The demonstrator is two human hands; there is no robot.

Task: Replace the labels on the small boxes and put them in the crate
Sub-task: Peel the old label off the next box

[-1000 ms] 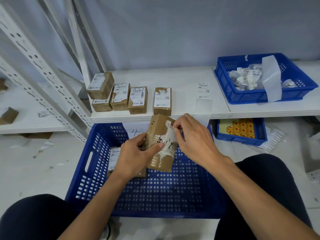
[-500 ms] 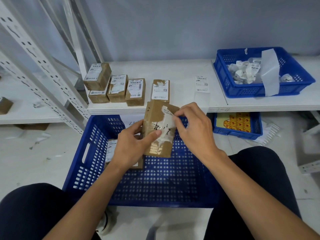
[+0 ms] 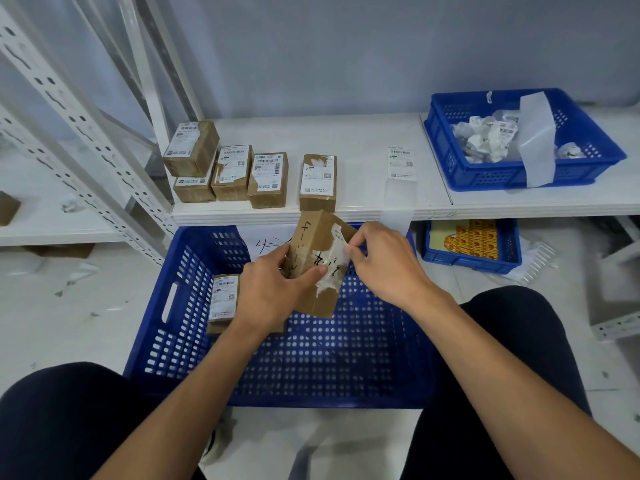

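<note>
Left hand (image 3: 270, 292) grips the box (image 3: 311, 237) over the crate (image 3: 156, 327); right hand (image 3: 384, 261) pinches its label (image 3: 329, 268).

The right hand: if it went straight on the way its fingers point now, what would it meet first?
The brown cardboard box held in the left hand. The right hand pinches its torn white label, so the box face probably lies directly ahead.

Colours: brown card, blue plastic, white paper.
Small box (image 3: 311, 242) brown, black handwritten strokes; torn label (image 3: 330, 259) white. Crate (image 3: 311, 368) blue, grid of round holes. Shelf boxes (image 3: 268, 180) brown, white labels, black barcodes. Shelf (image 3: 363, 140) white. Basket (image 3: 485, 178) blue, scraps (image 3: 485, 140) white. Lower tray (image 3: 467, 262) blue; sheet (image 3: 471, 239) yellow, red repeat pattern.
</note>
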